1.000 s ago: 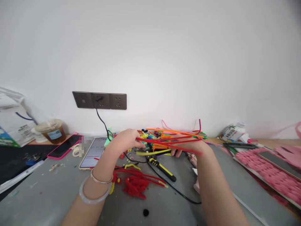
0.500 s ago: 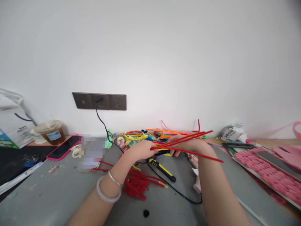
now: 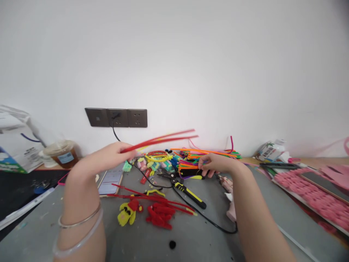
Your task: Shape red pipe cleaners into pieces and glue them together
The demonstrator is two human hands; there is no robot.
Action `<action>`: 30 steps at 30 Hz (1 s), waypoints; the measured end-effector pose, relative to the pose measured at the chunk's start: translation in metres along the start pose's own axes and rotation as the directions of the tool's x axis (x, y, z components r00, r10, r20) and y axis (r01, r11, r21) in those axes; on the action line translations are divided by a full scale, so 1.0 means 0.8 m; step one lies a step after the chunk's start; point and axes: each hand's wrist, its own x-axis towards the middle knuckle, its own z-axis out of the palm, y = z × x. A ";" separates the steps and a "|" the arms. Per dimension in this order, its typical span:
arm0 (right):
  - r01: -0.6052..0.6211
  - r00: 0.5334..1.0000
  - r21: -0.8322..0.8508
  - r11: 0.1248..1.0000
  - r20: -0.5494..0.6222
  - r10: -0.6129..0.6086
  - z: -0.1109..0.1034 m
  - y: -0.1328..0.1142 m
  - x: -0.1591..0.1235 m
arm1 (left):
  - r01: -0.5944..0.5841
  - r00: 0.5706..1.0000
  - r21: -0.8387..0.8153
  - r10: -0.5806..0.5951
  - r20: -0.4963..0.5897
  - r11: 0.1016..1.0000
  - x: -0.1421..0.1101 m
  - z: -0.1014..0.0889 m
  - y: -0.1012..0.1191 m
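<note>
Raised at the left, my left hand [image 3: 116, 154] is closed around a few long red pipe cleaners [image 3: 169, 139] that point right, with a yellow strand beside them. My right hand [image 3: 211, 165] reaches down to a bundle of coloured pipe cleaners [image 3: 188, 165], its fingers curled together at the bundle's dark end; the exact strands in its grip are partly hidden. Between the hands lie black-and-yellow pliers [image 3: 189, 194]. Nearer me are a yellow-and-red fuzzy figure [image 3: 127, 213], a folded red pipe-cleaner piece [image 3: 160, 215] and loose red pipe cleaners [image 3: 152, 197].
A phone [image 3: 110, 181] lies beneath my left forearm. A black cord [image 3: 215, 227] crosses the grey mat [image 3: 201, 243] beside a pale pink tool [image 3: 231, 209]. Small coloured pieces [image 3: 166, 165] lie at the back. A lidded cup [image 3: 62, 154] stands left; pink woven material [image 3: 311, 193] is right.
My left hand has swung up and left with the red pipe cleaners, away from my right hand. The yellow-and-red figure and pliers head are now uncovered. My right hand stays at the bundle.
</note>
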 end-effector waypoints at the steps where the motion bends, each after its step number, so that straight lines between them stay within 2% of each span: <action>1: 0.010 1.000 0.012 1.000 0.004 -0.010 -0.001 0.002 0.001 | 0.028 0.995 -0.004 -0.029 -0.097 1.000 -0.005 -0.006 -0.001; 3: 0.037 0.999 0.034 0.999 0.017 -0.038 -0.002 0.004 0.000 | 0.010 0.970 -0.056 -0.023 -0.240 0.998 -0.011 -0.010 0.003; 4: 0.064 0.998 0.047 0.997 0.022 -0.065 -0.003 0.003 -0.003 | -0.021 0.961 -0.090 -0.004 -0.275 0.996 -0.011 -0.009 0.008; 6: 0.172 0.984 0.098 0.980 0.021 -0.174 -0.003 -0.004 -0.010 | -0.078 0.964 -0.154 0.035 -0.265 0.985 -0.004 0.000 0.022; 8: 0.341 0.939 0.177 0.923 -0.009 -0.344 -0.001 -0.018 -0.020 | -0.131 0.981 -0.226 0.093 -0.171 0.965 0.010 0.018 0.035; 10: 0.496 0.863 0.245 0.833 -0.035 -0.504 0.003 -0.035 -0.029 | -0.153 0.988 -0.310 0.157 -0.014 0.938 0.029 0.042 0.045; 12: 0.604 0.779 0.344 0.719 -0.067 -0.623 0.009 -0.051 -0.034 | -0.142 0.970 -0.346 0.200 0.138 0.927 0.049 0.067 0.048; 14: 0.652 0.728 0.421 0.631 -0.115 -0.676 0.016 -0.062 -0.035 | -0.169 0.928 -0.391 0.280 0.247 0.905 0.066 0.089 0.046; 17: 0.666 0.709 0.480 0.571 -0.169 -0.684 0.023 -0.070 -0.032 | -0.050 0.815 -0.509 0.330 0.476 0.859 0.081 0.110 0.039; 19: 0.669 0.710 0.497 0.553 -0.209 -0.672 0.025 -0.073 -0.029 | 0.039 0.752 -0.584 0.361 0.551 0.811 0.084 0.117 0.035; 21: 0.677 0.716 0.493 0.546 -0.269 -0.645 0.026 -0.075 -0.028 | 0.106 0.732 -0.642 0.378 0.567 0.759 0.086 0.120 0.034; 22: 0.682 0.719 0.486 0.547 -0.306 -0.624 0.026 -0.075 -0.028 | 0.131 0.737 -0.668 0.378 0.560 0.733 0.086 0.120 0.033; 24: 0.676 0.734 0.475 0.563 -0.372 -0.568 0.025 -0.076 -0.028 | 0.142 0.775 -0.723 0.378 0.506 0.676 0.087 0.119 0.031; 27: 0.620 0.784 0.505 0.601 -0.406 -0.469 0.022 -0.073 -0.027 | 0.074 0.846 -0.769 0.369 0.386 0.635 0.091 0.113 0.024; 28: 0.599 0.800 0.527 0.603 -0.414 -0.433 0.021 -0.071 -0.025 | 0.035 0.866 -0.747 0.352 0.354 0.664 0.092 0.110 0.021; 30: 0.582 0.811 0.560 0.589 -0.450 -0.373 0.016 -0.065 -0.022 | -0.029 0.910 -0.615 0.276 0.310 0.788 0.094 0.106 0.014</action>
